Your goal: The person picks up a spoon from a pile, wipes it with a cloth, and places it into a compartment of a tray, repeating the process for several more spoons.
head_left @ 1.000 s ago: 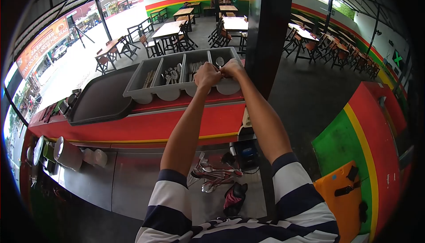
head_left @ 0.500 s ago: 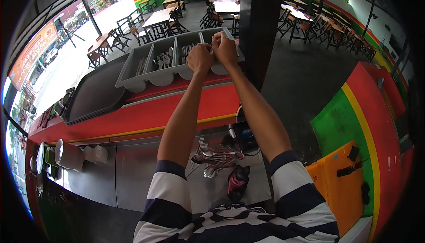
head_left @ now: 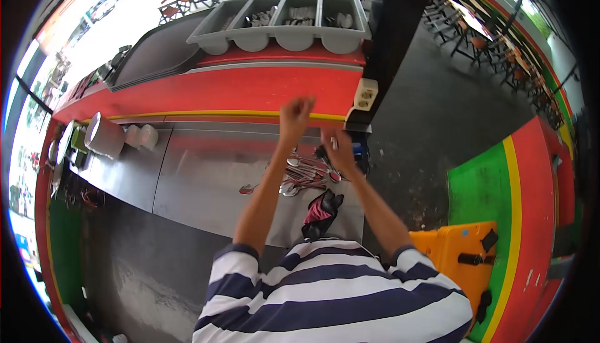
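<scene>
A grey cutlery tray (head_left: 281, 30) with several compartments stands on the red ledge, spoons and other cutlery lying in it. Below it, my left hand (head_left: 296, 120) is raised in front of the red wall, blurred, its fingers curled; whether it holds anything cannot be made out. To its right and slightly lower, my right hand (head_left: 338, 148) hovers by the loose cutlery (head_left: 306, 174) on the metal counter, also smeared by motion. Nearest my body on that counter lies a black and pink cloth-like item (head_left: 320, 212).
Dark serving trays (head_left: 156, 52) are stacked left of the cutlery tray. A metal pot (head_left: 104, 135) and white cups stand at the counter's left. A black post (head_left: 400, 37) rises at the right, beside a socket (head_left: 365, 94). An orange container (head_left: 456, 249) is lower right.
Both hands have come down from the tray's right compartment toward the counter and moved apart. The view has tilted down, and cutlery now shows in the right compartment.
</scene>
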`<state>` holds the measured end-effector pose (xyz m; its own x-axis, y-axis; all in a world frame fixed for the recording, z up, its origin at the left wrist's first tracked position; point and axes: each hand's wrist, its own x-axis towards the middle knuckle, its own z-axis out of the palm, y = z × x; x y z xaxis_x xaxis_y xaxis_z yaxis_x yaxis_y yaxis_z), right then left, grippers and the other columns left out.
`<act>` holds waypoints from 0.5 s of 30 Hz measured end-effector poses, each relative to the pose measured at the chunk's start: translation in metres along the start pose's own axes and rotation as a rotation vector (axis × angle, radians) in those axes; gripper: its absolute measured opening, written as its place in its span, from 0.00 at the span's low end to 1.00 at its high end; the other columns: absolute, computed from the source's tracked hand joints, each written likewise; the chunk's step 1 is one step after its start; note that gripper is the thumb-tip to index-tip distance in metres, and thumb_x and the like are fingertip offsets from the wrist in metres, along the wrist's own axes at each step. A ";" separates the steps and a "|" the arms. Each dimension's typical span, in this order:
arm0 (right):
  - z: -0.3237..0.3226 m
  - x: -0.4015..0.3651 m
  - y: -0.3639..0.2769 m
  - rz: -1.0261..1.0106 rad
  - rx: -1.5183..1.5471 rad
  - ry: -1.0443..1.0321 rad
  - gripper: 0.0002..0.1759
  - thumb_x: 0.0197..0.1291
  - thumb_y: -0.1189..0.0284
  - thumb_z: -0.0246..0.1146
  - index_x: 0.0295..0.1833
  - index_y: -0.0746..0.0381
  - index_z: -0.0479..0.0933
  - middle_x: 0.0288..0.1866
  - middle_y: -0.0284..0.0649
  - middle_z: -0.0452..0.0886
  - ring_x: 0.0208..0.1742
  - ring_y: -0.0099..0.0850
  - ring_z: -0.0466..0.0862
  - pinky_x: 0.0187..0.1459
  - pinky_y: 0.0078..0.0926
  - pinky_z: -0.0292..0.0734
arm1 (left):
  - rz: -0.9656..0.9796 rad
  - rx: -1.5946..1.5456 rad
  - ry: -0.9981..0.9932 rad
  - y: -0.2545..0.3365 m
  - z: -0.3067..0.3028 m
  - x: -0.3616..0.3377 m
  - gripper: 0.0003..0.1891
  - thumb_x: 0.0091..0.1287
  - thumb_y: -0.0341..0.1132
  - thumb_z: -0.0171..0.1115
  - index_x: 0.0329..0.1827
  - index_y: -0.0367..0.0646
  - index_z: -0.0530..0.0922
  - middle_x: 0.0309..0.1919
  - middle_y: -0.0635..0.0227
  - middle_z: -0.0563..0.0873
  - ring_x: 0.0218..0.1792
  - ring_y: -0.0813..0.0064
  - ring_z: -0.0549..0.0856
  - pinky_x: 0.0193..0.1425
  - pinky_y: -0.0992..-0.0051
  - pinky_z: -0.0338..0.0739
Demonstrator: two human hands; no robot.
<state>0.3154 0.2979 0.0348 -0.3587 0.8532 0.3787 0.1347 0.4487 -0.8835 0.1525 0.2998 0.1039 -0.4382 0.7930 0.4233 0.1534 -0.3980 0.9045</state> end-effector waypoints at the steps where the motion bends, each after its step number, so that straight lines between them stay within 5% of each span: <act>1: 0.009 -0.052 -0.003 0.120 0.152 -0.126 0.08 0.62 0.72 0.64 0.45 0.63 0.78 0.37 0.37 0.82 0.37 0.28 0.81 0.44 0.26 0.76 | -0.094 0.114 0.000 -0.042 -0.015 -0.045 0.18 0.71 0.37 0.64 0.24 0.36 0.74 0.17 0.80 0.66 0.24 0.90 0.63 0.23 0.79 0.56; 2: 0.023 -0.109 0.036 0.013 0.085 -0.187 0.08 0.61 0.73 0.65 0.45 0.62 0.79 0.39 0.42 0.82 0.39 0.36 0.82 0.46 0.33 0.76 | -0.153 0.242 0.037 -0.057 -0.025 -0.092 0.20 0.69 0.39 0.66 0.23 0.37 0.70 0.15 0.75 0.69 0.21 0.82 0.66 0.24 0.75 0.62; 3: 0.021 -0.154 0.065 -0.300 -0.061 -0.331 0.14 0.57 0.69 0.68 0.47 0.63 0.78 0.42 0.43 0.83 0.45 0.41 0.82 0.50 0.36 0.75 | -0.137 0.562 0.114 -0.121 -0.039 -0.143 0.14 0.63 0.41 0.70 0.31 0.39 0.78 0.26 0.62 0.81 0.25 0.65 0.76 0.31 0.68 0.72; 4: 0.019 -0.198 0.090 0.006 -0.123 -0.795 0.25 0.51 0.63 0.72 0.55 0.58 0.78 0.54 0.43 0.80 0.58 0.43 0.78 0.61 0.41 0.70 | -0.236 0.677 0.150 -0.151 -0.047 -0.187 0.17 0.59 0.42 0.72 0.46 0.43 0.82 0.48 0.51 0.82 0.40 0.50 0.81 0.44 0.61 0.77; 5: 0.004 -0.226 0.078 -0.170 -0.324 -0.782 0.29 0.48 0.61 0.73 0.58 0.54 0.78 0.59 0.41 0.77 0.63 0.43 0.74 0.64 0.44 0.67 | -0.416 0.696 0.029 -0.146 -0.057 -0.215 0.27 0.60 0.42 0.70 0.63 0.49 0.77 0.63 0.55 0.76 0.58 0.53 0.78 0.56 0.57 0.75; 6: -0.009 -0.236 0.063 -0.344 -0.515 -0.747 0.34 0.45 0.58 0.74 0.61 0.50 0.77 0.64 0.40 0.74 0.68 0.42 0.70 0.68 0.46 0.63 | -0.438 0.827 0.005 -0.140 -0.059 -0.237 0.28 0.61 0.42 0.68 0.66 0.50 0.74 0.65 0.60 0.75 0.64 0.56 0.75 0.60 0.55 0.72; 10: -0.010 -0.213 0.094 -0.175 -0.347 -0.861 0.39 0.39 0.63 0.77 0.64 0.43 0.76 0.70 0.34 0.68 0.73 0.41 0.64 0.70 0.47 0.60 | -0.308 1.194 -0.133 -0.130 -0.058 -0.276 0.30 0.66 0.38 0.63 0.73 0.54 0.68 0.72 0.70 0.69 0.75 0.62 0.63 0.68 0.52 0.63; 15: -0.002 -0.195 0.102 -0.142 -0.201 -0.808 0.32 0.37 0.74 0.76 0.55 0.50 0.81 0.59 0.37 0.77 0.65 0.42 0.73 0.66 0.41 0.65 | -0.289 1.264 -0.057 -0.135 -0.058 -0.289 0.24 0.64 0.31 0.61 0.66 0.54 0.75 0.60 0.70 0.75 0.62 0.63 0.73 0.60 0.59 0.68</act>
<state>0.4008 0.1774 -0.1291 -0.9249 0.3664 0.1014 0.1721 0.6415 -0.7476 0.2074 0.0979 -0.1436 -0.5625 0.8072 0.1789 0.7982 0.4737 0.3722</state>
